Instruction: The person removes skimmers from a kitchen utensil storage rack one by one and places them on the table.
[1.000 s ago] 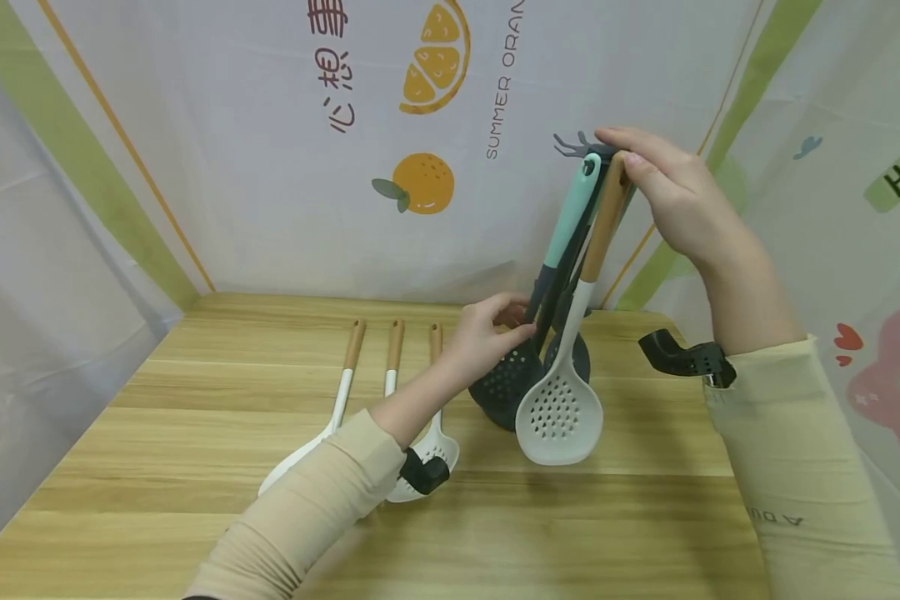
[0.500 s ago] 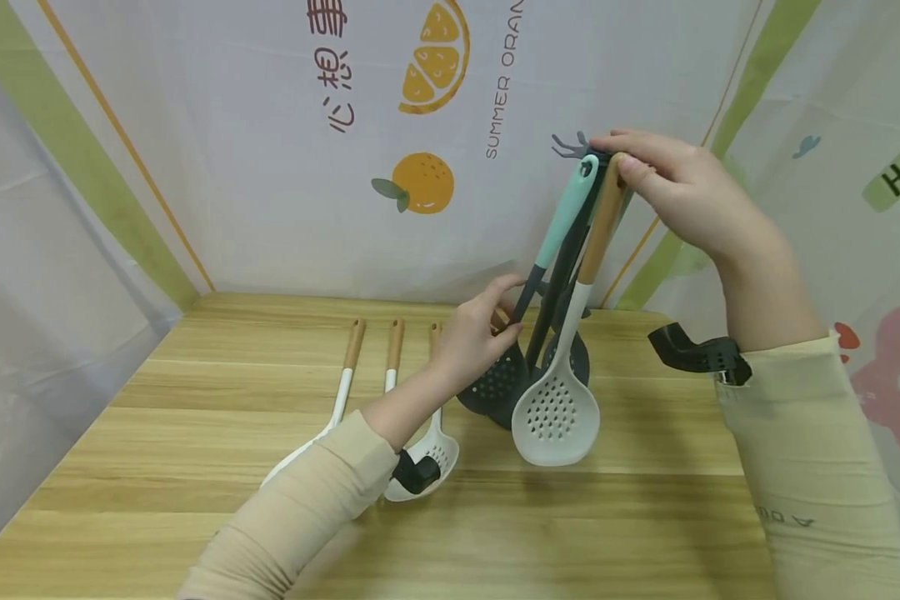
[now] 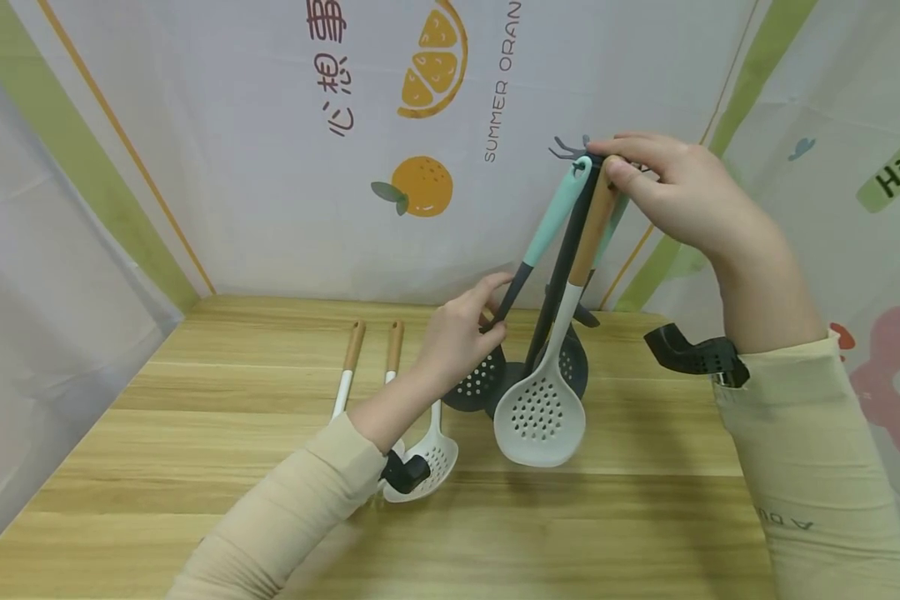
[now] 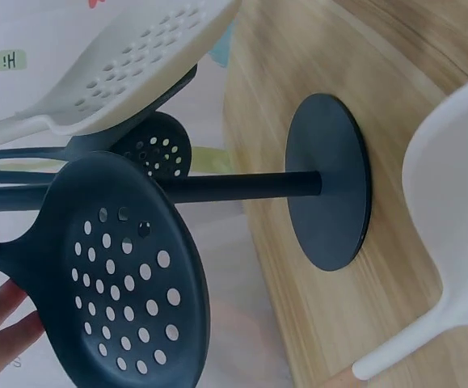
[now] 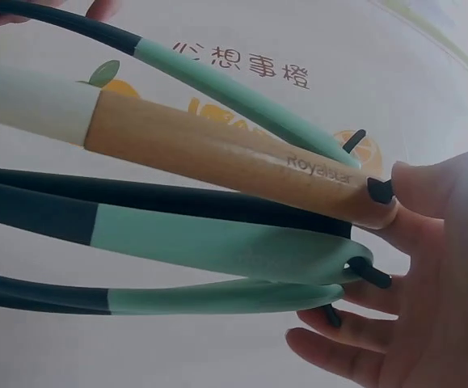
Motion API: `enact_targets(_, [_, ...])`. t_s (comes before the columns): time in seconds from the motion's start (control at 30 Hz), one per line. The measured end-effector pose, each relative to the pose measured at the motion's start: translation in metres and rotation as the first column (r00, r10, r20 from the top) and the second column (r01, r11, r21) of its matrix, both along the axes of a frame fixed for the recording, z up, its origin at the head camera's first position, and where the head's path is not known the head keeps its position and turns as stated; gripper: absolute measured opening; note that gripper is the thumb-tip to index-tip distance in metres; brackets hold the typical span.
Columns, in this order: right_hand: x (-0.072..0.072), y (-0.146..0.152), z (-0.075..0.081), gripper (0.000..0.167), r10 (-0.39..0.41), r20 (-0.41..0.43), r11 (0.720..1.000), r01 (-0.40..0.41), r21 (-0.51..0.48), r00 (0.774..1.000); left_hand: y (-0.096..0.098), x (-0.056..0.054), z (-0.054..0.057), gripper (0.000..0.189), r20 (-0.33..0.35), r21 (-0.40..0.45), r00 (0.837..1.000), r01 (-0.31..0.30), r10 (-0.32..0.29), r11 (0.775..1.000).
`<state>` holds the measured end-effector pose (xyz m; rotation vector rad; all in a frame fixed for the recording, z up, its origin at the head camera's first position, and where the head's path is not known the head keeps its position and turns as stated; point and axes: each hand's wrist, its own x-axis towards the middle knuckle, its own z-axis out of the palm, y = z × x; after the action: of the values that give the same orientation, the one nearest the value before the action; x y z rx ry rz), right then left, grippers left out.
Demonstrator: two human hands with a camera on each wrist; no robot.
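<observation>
Left hand: the left hand (image 3: 457, 333) pinches the dark neck of the dark skimmer (image 4: 120, 275) between thumb and fingers
Dark skimmer: tilted away from the pole, its round holed head off the table (image 3: 607, 533), its mint handle leaning up to a hook whose tip shows through the end hole
Right hand: the right hand (image 3: 675, 187) grips the top of the stand (image 3: 562, 262), thumb in front by the wooden handle's end, fingers bent behind the hooks
Stand: a dark upright pole with hooks at its top and a round base (image 4: 326, 186) on the table
White skimmer: the white skimmer (image 3: 567, 308) hangs from the stand in front of the pole, its wooden handle just under the right thumb
Other mint handles: two more, an upper one (image 5: 225, 242) and a lower one (image 5: 225, 299) in the right wrist view, their ends at hooks beside the right fingers
On the table: to the left of the stand, a slotted white utensil (image 3: 438, 450) lies partly behind the left arm, near two wooden handles (image 3: 355, 346) with white necks, their lower parts hidden by the sleeve (image 3: 285, 500)
Backdrop: white cloth (image 3: 255, 208) printed with an orange (image 3: 422, 186)
</observation>
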<state>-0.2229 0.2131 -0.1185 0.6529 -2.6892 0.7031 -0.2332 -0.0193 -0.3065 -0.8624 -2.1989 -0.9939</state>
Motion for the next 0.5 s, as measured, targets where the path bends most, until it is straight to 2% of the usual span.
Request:
enact_targets(0.27, [0.003,-0.004,0.004,0.046,-0.029,0.015,0.999,0.028,0.02,0.999,-0.005,0.005,0.006,0.065,0.025,-0.011,1.0,0.009,-0.009,1.0])
enact_targets(0.5, [0.008,-0.011,0.01,0.048,-0.076,0.036,0.995,0.073,0.069,0.996,-0.006,0.008,0.009,0.062,0.037,-0.013,0.998,0.041,-0.04,0.999])
